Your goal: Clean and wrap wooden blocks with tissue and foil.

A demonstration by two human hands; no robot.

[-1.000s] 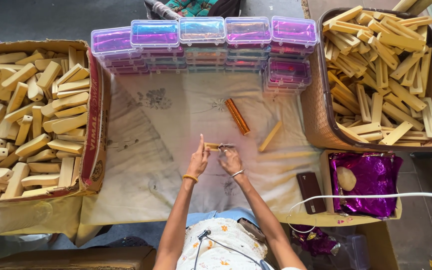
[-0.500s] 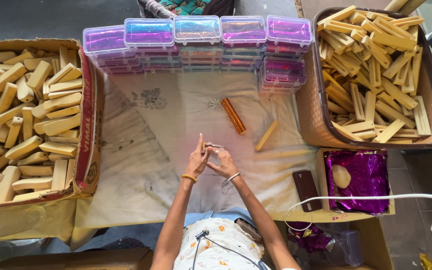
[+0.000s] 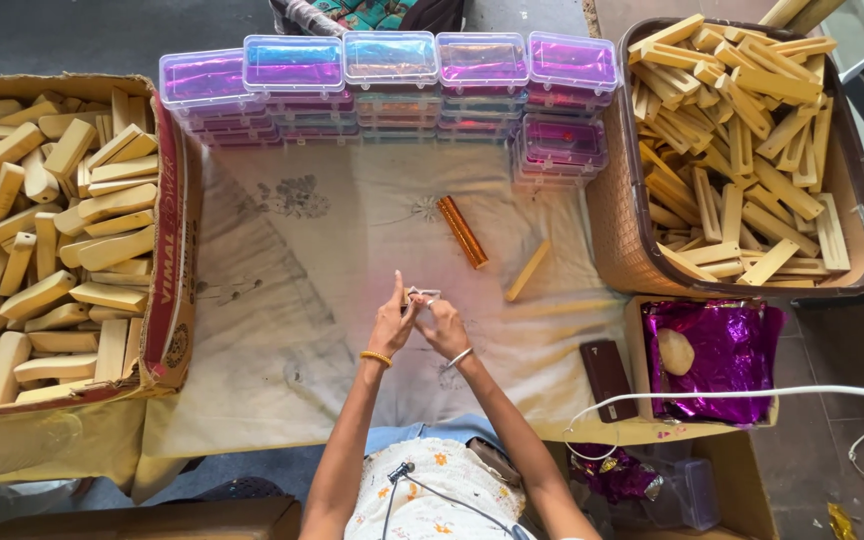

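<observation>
— Since half a second ago, did something move?

— Very little. Both hands stay at the middle of the cloth point(image 3: 282, 330) with the same small piece point(image 3: 423, 296) between them; only the view shifted a bit, and the boxes and sticks lie as before.

— Please go from left to right.

— At the far left is a cardboard box point(image 3: 174, 250) full of pale wooden blocks point(image 3: 52, 240). Along the top stands a row of clear cases point(image 3: 392, 60) with purple tint, stacked in several layers. On the cloth, right of centre, lies a gold roll point(image 3: 463, 231), and just beside it one wooden stick point(image 3: 528, 270), both apart from the hands.

— And the hands?

— The left hand point(image 3: 393, 322) has the index finger pointing up, and the other fingers are curled near the small piece. The right hand point(image 3: 442, 325) pinches this piece from the right side. It is small and pale; what it is exactly, I cannot tell. Each wrist has a bangle.

— What is further right?

— A dark phone point(image 3: 608, 378) on the cloth edge, then a brown basket point(image 3: 617, 220) heaped with wooden sticks point(image 3: 742, 150). Below it is purple foil point(image 3: 727, 350) with a pale lump point(image 3: 676, 351) on it, and a white cable point(image 3: 752, 393) crosses in front.
</observation>
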